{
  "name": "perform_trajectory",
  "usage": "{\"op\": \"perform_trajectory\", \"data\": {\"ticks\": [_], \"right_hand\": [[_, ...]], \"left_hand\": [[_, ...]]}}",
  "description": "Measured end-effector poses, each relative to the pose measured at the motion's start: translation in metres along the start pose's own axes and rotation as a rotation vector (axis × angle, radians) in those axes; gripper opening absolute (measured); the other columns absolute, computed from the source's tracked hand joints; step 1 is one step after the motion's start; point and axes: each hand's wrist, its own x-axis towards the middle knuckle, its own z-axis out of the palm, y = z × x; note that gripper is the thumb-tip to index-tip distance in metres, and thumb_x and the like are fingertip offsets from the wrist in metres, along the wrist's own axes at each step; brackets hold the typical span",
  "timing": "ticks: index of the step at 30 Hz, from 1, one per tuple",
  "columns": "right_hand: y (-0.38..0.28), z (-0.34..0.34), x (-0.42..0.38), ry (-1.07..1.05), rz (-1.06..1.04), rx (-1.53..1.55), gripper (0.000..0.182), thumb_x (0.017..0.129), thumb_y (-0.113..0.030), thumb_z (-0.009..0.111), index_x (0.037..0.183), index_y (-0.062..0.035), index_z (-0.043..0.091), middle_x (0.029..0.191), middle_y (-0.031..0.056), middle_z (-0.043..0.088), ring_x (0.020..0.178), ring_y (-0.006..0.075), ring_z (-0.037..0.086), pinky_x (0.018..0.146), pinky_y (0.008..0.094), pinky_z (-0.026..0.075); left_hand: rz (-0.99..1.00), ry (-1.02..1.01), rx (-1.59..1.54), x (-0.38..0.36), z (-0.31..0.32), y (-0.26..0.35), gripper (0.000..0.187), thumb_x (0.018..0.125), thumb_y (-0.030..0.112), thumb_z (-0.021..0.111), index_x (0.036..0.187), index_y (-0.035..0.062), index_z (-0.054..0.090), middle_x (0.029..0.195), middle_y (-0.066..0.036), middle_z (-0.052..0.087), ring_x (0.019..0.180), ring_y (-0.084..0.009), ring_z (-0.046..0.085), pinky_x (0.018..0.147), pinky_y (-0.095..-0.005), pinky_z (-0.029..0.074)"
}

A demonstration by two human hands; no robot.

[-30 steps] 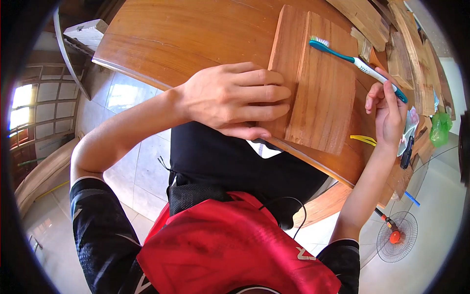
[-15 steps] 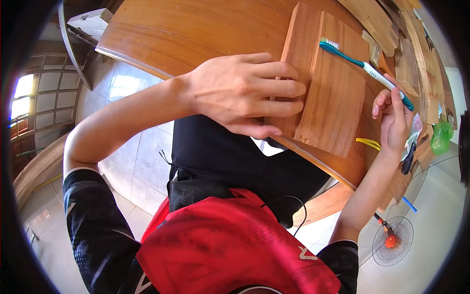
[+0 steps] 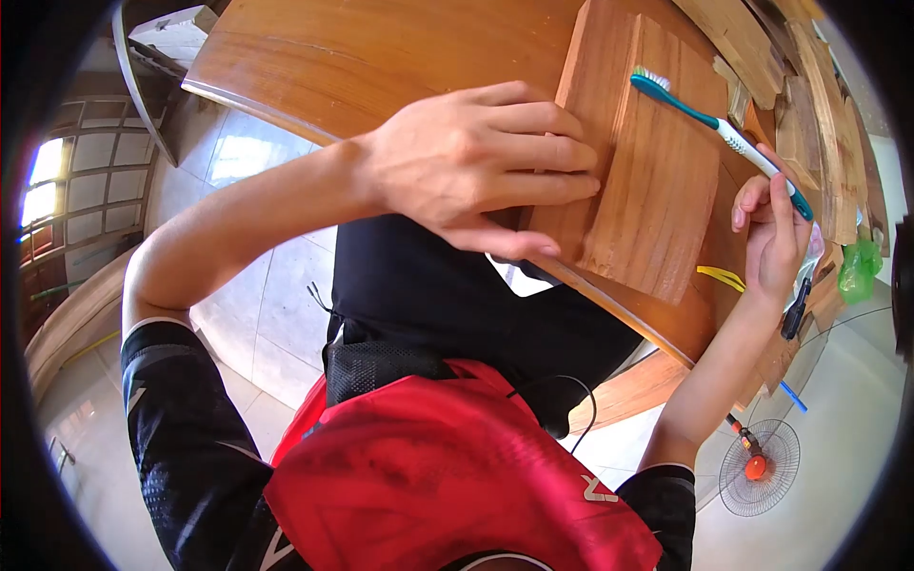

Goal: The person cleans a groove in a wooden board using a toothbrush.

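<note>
My right hand (image 3: 773, 228) pinches the lower end of a teal and white toothbrush (image 3: 733, 138) between thumb and fingers. The brush slants up and left, its bristled head over two stepped wooden boards (image 3: 657, 181). My left hand (image 3: 486, 162) lies palm down at the left side of these boards, its fingers stretched out and slightly apart over the lower board. The left thumb points toward the table edge. What lies under the left palm is hidden.
The boards rest on a brown wooden table (image 3: 381, 57). Wood offcuts (image 3: 809, 124) are piled along the right side, with a green plastic bag (image 3: 860, 271), a black marker (image 3: 796, 309) and a yellow strip (image 3: 721, 277) near my right hand. A fan (image 3: 758, 466) stands on the floor.
The toothbrush and my right hand have shifted slightly to the right, and the bristles are turned a little. My left hand stays at the boards, almost unmoved.
</note>
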Motion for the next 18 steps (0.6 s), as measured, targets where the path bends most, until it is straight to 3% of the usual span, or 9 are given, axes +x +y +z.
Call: {"op": "perform_trajectory", "data": {"ticks": [10,18], "right_hand": [[0.002,-0.001,0.000,0.006,0.003,-0.017,0.041,0.103,-0.025,0.052,0.128,0.0063,0.059,0.070,0.0043,0.059,0.057,0.0096,0.052,0.053,0.0231,0.041],[0.003,-0.001,0.000,0.010,0.000,-0.028,0.042,0.103,-0.026,0.052,0.128,0.0066,0.059,0.069,0.0042,0.058,0.057,0.0095,0.051,0.053,0.0231,0.040]], "left_hand": [[0.177,0.024,0.015,0.000,0.002,-0.015,0.044,0.090,0.039,0.067,0.114,0.0028,0.071,0.110,-0.010,0.066,0.101,-0.0265,0.064,0.085,-0.0400,0.054],[0.199,0.025,-0.002,0.000,0.003,-0.019,0.045,0.091,0.041,0.065,0.113,0.0022,0.071,0.113,-0.010,0.065,0.101,-0.0270,0.063,0.079,-0.0394,0.053]]}}
